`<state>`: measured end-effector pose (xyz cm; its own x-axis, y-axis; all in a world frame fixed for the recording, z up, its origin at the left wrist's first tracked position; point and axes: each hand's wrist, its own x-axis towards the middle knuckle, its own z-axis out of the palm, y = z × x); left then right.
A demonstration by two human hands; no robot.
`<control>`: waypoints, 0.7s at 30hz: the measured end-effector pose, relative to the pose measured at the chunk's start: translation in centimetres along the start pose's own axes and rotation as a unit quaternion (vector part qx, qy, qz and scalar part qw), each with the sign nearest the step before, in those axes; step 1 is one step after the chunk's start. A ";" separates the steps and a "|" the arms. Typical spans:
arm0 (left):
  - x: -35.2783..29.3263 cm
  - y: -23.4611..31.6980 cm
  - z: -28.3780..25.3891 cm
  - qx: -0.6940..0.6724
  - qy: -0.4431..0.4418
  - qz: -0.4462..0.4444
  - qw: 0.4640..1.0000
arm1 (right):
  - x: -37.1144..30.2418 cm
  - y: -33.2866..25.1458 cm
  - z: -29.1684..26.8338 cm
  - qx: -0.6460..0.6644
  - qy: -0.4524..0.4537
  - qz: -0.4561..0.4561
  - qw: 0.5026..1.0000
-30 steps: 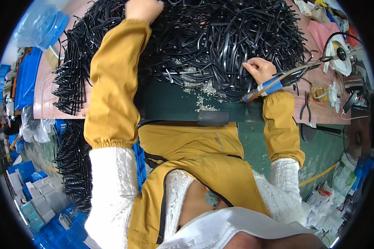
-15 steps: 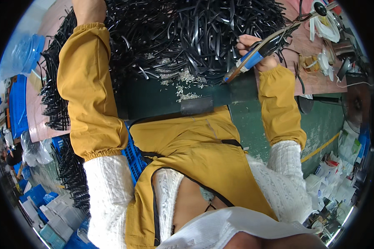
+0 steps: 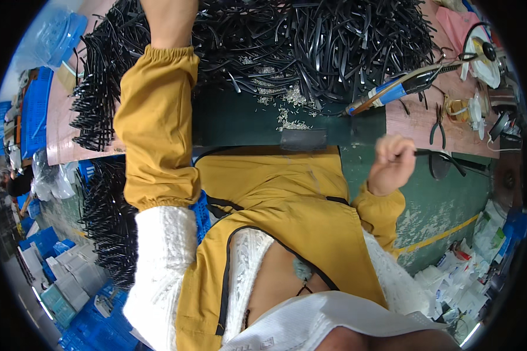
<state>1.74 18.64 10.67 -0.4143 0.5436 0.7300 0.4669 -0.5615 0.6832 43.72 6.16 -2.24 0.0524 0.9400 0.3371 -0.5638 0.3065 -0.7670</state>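
While the right hand (image 3: 392, 161) is closed around a thin black strip (image 3: 445, 159) held off the worktop (image 3: 240, 120) edge, the left hand is out of view past the top, its forearm (image 3: 164, 23) over the heap of black strips (image 3: 310, 41); blue crates (image 3: 35, 111) at left, contents unclear

One blue-handled soldering iron (image 3: 392, 92) lies near the right end of the bench (image 3: 240, 120). One pair of pliers (image 3: 437, 124) lies towards its right edge. One grey tape patch (image 3: 303, 140) sits on its front edge. The black strips (image 3: 310, 41) along its far edge are too numerous to count.
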 end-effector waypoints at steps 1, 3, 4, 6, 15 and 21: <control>-0.1 0.9 0.3 -0.101 0.049 -0.058 0.992 | 0.1 0.5 2.5 -0.061 -0.055 -0.013 0.996; -1.3 3.1 0.3 -0.190 0.047 -0.111 0.974 | 2.4 1.1 7.1 -0.185 -0.140 -0.088 0.969; -2.1 4.1 0.3 -0.210 0.042 -0.123 0.969 | 4.3 1.3 9.1 -0.253 -0.179 -0.145 0.940; -3.7 6.2 -0.1 -0.228 -0.006 -0.148 0.962 | 7.2 1.8 12.8 -0.289 -0.164 -0.225 0.916; -12.4 8.9 -3.9 -0.410 -0.047 -0.277 0.867 | 1.8 6.0 16.0 -0.022 -0.242 0.433 0.868; -18.9 12.0 -1.8 -0.311 -0.089 -0.397 0.859 | 0.9 6.1 14.6 -0.018 -0.133 0.431 0.892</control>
<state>13.80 0.46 5.10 -0.2569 0.9651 0.0515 -0.4384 -0.1639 0.8837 28.28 6.66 1.36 -0.5880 0.7615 -0.2728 -0.2729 -0.5042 -0.8193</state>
